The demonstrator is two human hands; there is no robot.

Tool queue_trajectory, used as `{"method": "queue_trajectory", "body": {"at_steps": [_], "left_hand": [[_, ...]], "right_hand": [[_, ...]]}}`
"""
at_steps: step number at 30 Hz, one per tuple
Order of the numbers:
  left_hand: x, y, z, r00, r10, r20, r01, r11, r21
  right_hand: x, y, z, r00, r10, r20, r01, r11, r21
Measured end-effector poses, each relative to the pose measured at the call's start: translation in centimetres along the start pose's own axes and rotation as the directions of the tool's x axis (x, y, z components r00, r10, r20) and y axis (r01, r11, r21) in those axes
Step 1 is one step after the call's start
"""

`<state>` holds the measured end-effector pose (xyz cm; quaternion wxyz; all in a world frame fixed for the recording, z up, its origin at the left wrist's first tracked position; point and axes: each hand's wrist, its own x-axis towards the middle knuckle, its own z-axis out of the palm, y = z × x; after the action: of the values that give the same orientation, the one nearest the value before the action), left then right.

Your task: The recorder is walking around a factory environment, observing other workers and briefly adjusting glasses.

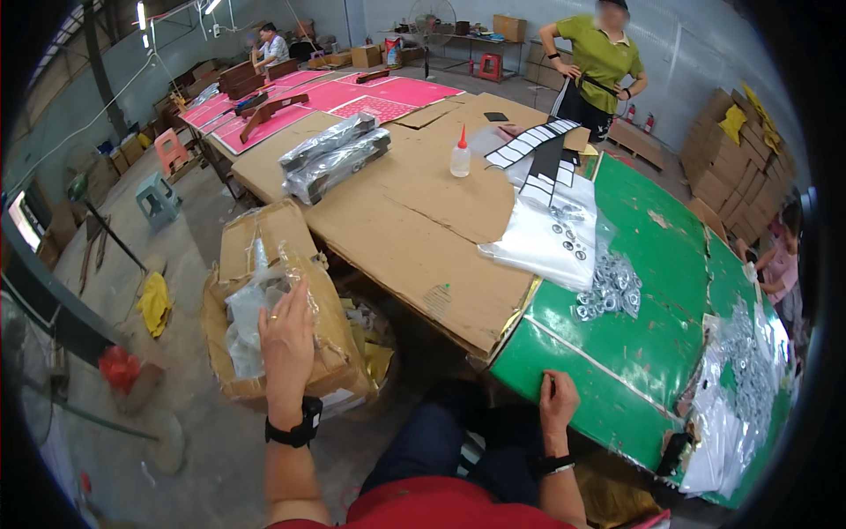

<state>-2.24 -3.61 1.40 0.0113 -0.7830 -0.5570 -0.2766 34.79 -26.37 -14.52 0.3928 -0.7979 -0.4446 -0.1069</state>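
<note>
My left hand point(286, 339) reaches over an open cardboard box point(339, 348) to the left of the table. Its fingers are stretched out, beside crumpled clear plastic bags point(248, 331) in the box. At the near edge of the green tabletop point(599, 353), my right hand point(559, 401) rests with its fingers curled in; whether anything is inside them is hidden. Beyond it lies a pile of small metal rings point(612, 286). Next to the pile, clear plastic bags point(542, 242) lie flat with several dark-centred round pieces on them.
A cardboard sheet point(423, 229) covers the middle table, with a red-tipped squeeze bottle point(460, 157) and plastic-wrapped bundles point(335, 154). More rings and bags point(736, 388) lie far right. A person in green point(599, 53) stands across the table. Stools point(159, 198) stand at left.
</note>
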Motion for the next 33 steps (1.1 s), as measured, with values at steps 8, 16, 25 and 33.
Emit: {"method": "queue_trajectory", "body": {"at_steps": [8, 16, 25, 33], "left_hand": [[-0.1, 0.5, -0.5, 1.000, -0.010, 0.023, 0.011, 0.999, -0.046], [-0.3, 0.4, 0.0, 1.000, 0.010, 0.018, -0.008, 0.995, -0.100], [0.5, -0.1, 0.2, 0.997, 0.040, -0.067, -0.045, 0.996, -0.075], [-0.4, 0.1, 0.4, 0.993, 0.044, -0.107, -0.057, 0.991, -0.121]], "right_hand": [[0.2, 0.2, 0.1, 1.000, 0.005, -0.010, -0.005, 1.000, -0.007], [0.0, 0.4, 0.0, 0.999, -0.028, -0.022, 0.027, 0.999, -0.028], [0.2, 0.9, 0.7, 0.999, -0.010, 0.031, 0.010, 1.000, -0.025], [-0.1, 0.6, 0.1, 0.999, -0.041, -0.026, 0.042, 0.999, 0.015]]}}
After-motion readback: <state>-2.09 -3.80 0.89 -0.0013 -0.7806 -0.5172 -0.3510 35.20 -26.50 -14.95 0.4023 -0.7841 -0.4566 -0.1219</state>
